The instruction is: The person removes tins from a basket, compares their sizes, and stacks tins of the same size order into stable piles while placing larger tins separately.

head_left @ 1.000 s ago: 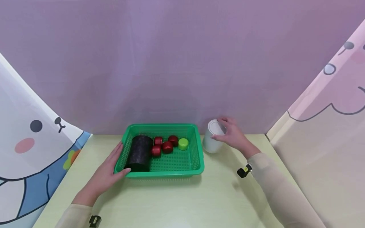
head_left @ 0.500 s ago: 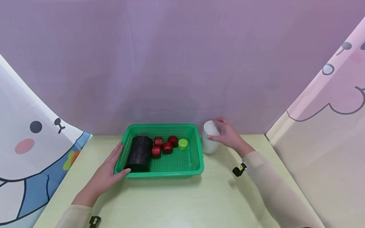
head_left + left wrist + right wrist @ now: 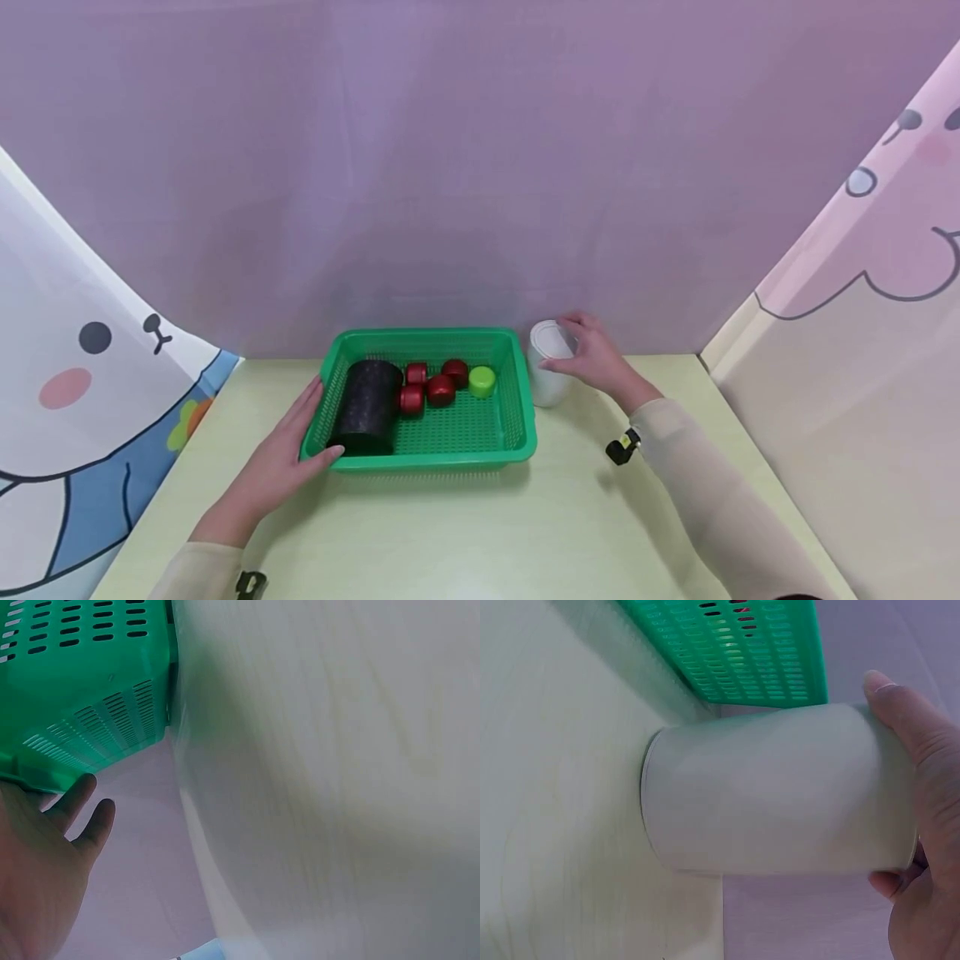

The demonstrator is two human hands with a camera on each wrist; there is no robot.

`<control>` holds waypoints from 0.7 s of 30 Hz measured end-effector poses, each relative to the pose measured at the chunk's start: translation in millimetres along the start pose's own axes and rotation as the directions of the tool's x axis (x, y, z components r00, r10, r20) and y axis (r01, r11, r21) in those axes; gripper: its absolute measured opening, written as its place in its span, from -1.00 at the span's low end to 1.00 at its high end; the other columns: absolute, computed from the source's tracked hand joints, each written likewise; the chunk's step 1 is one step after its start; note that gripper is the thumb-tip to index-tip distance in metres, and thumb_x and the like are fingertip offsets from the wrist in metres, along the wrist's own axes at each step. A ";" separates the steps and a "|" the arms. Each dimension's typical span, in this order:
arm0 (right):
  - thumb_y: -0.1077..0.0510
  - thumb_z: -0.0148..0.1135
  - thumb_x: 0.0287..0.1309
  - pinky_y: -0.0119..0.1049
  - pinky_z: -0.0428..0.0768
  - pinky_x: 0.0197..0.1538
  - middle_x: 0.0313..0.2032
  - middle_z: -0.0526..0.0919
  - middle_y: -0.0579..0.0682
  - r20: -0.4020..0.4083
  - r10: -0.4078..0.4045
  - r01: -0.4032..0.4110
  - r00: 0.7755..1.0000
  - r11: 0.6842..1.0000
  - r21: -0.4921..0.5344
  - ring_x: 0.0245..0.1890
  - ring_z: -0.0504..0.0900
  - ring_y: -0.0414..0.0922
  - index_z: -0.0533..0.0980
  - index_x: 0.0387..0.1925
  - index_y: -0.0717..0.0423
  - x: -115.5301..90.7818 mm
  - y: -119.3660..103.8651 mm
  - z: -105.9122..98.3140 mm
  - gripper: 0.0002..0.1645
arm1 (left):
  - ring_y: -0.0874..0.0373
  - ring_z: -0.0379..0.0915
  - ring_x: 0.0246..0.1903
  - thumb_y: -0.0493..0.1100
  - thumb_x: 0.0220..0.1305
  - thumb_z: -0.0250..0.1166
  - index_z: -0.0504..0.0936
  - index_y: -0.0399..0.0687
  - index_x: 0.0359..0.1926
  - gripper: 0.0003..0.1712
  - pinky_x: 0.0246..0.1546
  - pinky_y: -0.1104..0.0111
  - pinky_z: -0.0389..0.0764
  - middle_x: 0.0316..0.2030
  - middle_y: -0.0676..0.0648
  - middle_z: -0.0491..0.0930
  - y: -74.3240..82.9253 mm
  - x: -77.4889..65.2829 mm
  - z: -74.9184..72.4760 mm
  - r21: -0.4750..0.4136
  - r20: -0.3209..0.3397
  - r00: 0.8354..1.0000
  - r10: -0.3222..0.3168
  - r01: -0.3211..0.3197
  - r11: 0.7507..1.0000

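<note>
- The person's right hand [image 3: 596, 358] has its fingers clamped round the top of a matte white cylindrical canister [image 3: 546, 382], upright with its base down at the pale yellow-green surface [image 3: 450, 533].
- That canister is near the surface's far edge, just beside the right edge of a green perforated plastic basket [image 3: 450, 459]; whether the two touch, I can't tell.
- The left hand [image 3: 273, 464] spans the basket's near left corner, fingers straight and slightly apart along its left side, thumb on the near rim.
- Inside the basket, a dark mottled cylinder [image 3: 367, 408] lies on its side along the left edge.
- Four glossy red rounded pieces [image 3: 440, 389] cluster beside it, with one lime-green rounded piece [image 3: 482, 382] nearer the right edge.
</note>
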State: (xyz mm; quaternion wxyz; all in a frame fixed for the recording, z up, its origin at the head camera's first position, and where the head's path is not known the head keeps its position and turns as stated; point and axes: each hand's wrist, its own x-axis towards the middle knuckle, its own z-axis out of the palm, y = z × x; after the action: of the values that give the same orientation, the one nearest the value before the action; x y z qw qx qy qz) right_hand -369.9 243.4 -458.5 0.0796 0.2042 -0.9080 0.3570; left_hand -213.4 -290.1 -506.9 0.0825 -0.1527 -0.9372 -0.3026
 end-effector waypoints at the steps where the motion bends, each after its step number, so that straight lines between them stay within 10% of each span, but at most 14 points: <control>1: -0.12 0.79 0.07 0.29 0.49 0.46 0.45 0.40 0.30 -0.006 -0.002 0.002 1.000 1.000 0.006 0.47 0.35 0.28 0.45 0.51 0.44 0.2 0.4 1.2 0.18 | -0.44 -0.05 0.68 0.19 0.48 0.47 -0.13 0.03 0.83 0.24 0.34 -0.57 0.32 0.81 -0.07 -0.18 0.0 0.0 0.1 -0.002 0.001 1.000 -0.001 0.001 1.000; 21: 0.09 0.76 0.13 0.20 0.40 0.53 0.47 0.39 0.28 -0.061 0.015 -0.003 0.998 0.984 0.179 0.51 0.36 0.24 0.44 0.51 0.43 -9.0 12.1 9.4 0.05 | -0.43 -0.06 0.68 0.21 0.49 0.45 -0.16 0.04 0.84 0.24 0.34 -0.58 0.31 0.81 -0.09 -0.19 -4.9 0.8 3.0 0.003 0.005 1.000 0.003 -0.003 1.000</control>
State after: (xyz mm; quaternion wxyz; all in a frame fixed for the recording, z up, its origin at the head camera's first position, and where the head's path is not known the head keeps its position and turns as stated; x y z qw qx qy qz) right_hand -366.8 247.7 -475.5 0.0875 0.1952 -0.8704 0.4434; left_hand -216.1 -291.9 -511.8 0.0807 -0.1546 -0.9377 -0.3006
